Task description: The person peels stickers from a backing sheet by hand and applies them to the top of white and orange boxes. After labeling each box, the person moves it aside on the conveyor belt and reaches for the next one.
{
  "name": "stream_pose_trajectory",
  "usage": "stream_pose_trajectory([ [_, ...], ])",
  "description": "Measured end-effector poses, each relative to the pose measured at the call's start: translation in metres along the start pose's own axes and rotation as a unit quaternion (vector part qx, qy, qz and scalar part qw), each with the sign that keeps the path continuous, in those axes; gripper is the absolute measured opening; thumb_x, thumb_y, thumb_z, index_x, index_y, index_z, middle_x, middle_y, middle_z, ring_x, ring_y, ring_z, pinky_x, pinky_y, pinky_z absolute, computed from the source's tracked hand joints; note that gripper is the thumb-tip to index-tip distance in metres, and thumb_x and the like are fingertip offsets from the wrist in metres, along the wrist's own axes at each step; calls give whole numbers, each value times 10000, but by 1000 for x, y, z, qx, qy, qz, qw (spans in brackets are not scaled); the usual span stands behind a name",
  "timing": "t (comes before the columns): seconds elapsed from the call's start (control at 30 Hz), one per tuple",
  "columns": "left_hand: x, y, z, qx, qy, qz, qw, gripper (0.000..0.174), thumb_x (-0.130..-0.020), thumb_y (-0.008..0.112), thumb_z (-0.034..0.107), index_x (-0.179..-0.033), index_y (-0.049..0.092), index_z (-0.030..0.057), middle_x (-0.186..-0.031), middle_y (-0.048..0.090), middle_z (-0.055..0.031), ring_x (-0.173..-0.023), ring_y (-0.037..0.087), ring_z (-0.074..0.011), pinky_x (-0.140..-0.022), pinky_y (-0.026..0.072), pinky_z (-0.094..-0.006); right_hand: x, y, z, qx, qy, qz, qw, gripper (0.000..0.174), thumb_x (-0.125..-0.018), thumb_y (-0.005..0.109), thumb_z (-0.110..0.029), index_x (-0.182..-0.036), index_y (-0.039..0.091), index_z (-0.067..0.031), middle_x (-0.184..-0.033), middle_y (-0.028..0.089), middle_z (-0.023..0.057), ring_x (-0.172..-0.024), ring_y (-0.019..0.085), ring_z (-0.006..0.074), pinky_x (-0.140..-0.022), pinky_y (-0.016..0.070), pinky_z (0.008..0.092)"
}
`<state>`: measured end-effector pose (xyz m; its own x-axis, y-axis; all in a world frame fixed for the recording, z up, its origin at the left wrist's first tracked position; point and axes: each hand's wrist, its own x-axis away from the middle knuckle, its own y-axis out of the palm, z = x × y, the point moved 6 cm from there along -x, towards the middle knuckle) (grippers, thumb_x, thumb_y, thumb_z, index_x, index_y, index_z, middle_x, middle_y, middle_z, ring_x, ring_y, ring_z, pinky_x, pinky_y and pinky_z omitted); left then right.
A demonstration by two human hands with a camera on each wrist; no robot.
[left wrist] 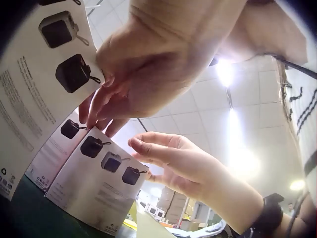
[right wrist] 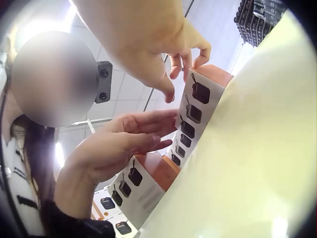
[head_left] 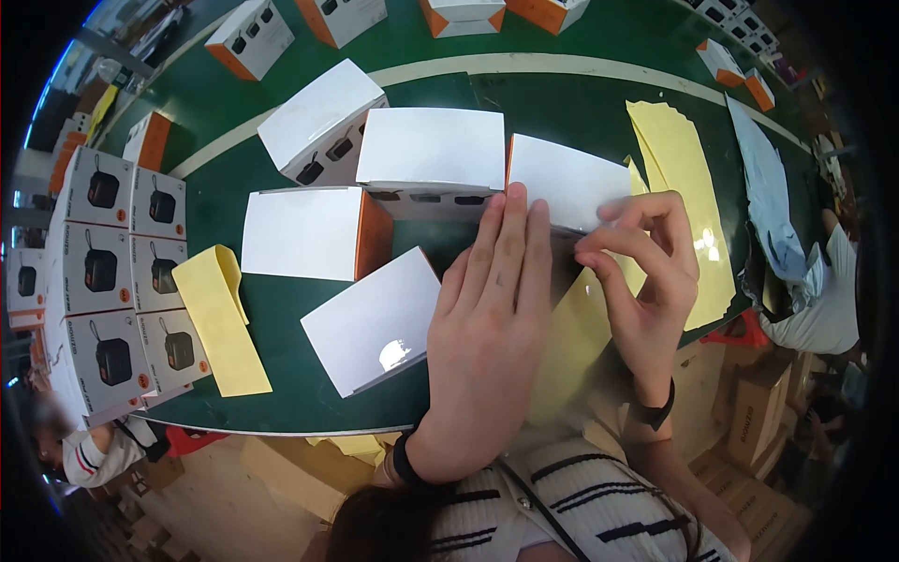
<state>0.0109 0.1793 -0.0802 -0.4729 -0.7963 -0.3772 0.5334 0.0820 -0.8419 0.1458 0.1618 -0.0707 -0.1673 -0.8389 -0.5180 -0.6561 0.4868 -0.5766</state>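
Observation:
In the head view, a white box (head_left: pixel 567 183) with an orange end stands right of another white box (head_left: pixel 431 148). My left hand (head_left: pixel 492 323) lies with straight fingers, its fingertips at the near edges where these two boxes meet. Bent fingers of my right hand (head_left: pixel 655 267) touch the right box near its front right corner; the right wrist view shows the thumb of this hand (right wrist: pixel 148 39) apart from the box (right wrist: pixel 200 101). Below the hands is a yellow sheet (head_left: pixel 571 351). From the left wrist, printed speaker pictures show on the box side (left wrist: pixel 94 183).
More white boxes stand left of my hands, one (head_left: pixel 375 323) beside my left hand. Stacked printed boxes (head_left: pixel 98 272) and a folded yellow piece (head_left: pixel 225 318) are at the left. At the right lie yellow sheets (head_left: pixel 688 206) and a grey-blue bag (head_left: pixel 768 187). Boxes line the far side.

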Motion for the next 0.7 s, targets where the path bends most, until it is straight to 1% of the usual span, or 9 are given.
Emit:
stream_pose_trajectory([
  [0.17,0,0,-2,11,5,-1,1000,445,-846,544,37,-1282,526,-57,-1405,478,-188,-1292,500,-276,-932,472,-336,-1,0,-2,-7,3,8,1000,180,-670,718,62,-812,692,-45,-879,486,55,-845,554,187,-652,408,282],
  [0.3,-1,0,-2,15,3,3,1000,442,-848,544,38,-1279,528,-58,-1403,480,-190,-1288,504,-277,-931,475,-336,-1,2,-1,12,13,6,1000,191,-668,722,60,-824,690,-45,-875,484,54,-837,554,185,-657,413,284],
  [0.43,0,1,-1,17,4,2,1000,440,-849,546,43,-1277,530,-59,-1402,480,-192,-1291,501,-278,-930,475,-334,-3,1,-3,40,-8,13,999,192,-682,726,58,-840,690,-45,-879,481,50,-816,552,181,-663,420,285],
  [0.5,-1,-1,-2,61,-12,32,998,472,-818,506,-56,-1289,537,-40,-1355,525,-195,-1237,538,-340,-918,479,-397,-3,0,-3,46,-11,19,999,188,-685,731,53,-841,690,-45,-888,478,49,-805,550,177,-667,424,286],
  [0.53,-1,-1,-2,62,-12,32,998,472,-818,506,-56,-1289,537,-40,-1355,525,-195,-1237,538,-340,-918,479,-397,-3,1,-2,51,-5,10,999,225,-681,746,34,-883,686,-45,-933,493,59,-851,557,193,-705,443,294],
  [0.57,0,-1,-2,38,-3,16,999,451,-834,526,-5,-1283,532,-52,-1378,501,-195,-1257,525,-312,-923,478,-363,-3,1,-2,57,0,2,998,268,-677,761,16,-925,682,-46,-978,507,69,-897,563,208,-744,463,301],
  [0.6,0,0,-1,13,5,1,1000,442,-850,546,46,-1277,527,-64,-1401,477,-195,-1278,511,-284,-928,477,-329,-5,3,0,59,0,3,998,268,-677,761,16,-925,682,-46,-978,507,69,-897,563,208,-744,463,301],
  [0.67,0,0,0,11,7,-2,1000,442,-847,546,37,-1276,526,-66,-1396,480,-195,-1274,514,-287,-928,478,-331,-12,11,11,4,-10,31,999,426,-676,771,-12,-1080,639,-47,-1111,529,105,-1033,550,280,-874,465,341],
  [0.7,-1,-1,1,7,7,-4,1000,442,-843,545,27,-1274,526,-69,-1391,482,-196,-1270,516,-289,-929,479,-333,-12,16,27,-43,-12,-15,999,567,-706,754,-32,-1236,552,-42,-1237,529,130,-1177,504,301,-995,413,364],
])
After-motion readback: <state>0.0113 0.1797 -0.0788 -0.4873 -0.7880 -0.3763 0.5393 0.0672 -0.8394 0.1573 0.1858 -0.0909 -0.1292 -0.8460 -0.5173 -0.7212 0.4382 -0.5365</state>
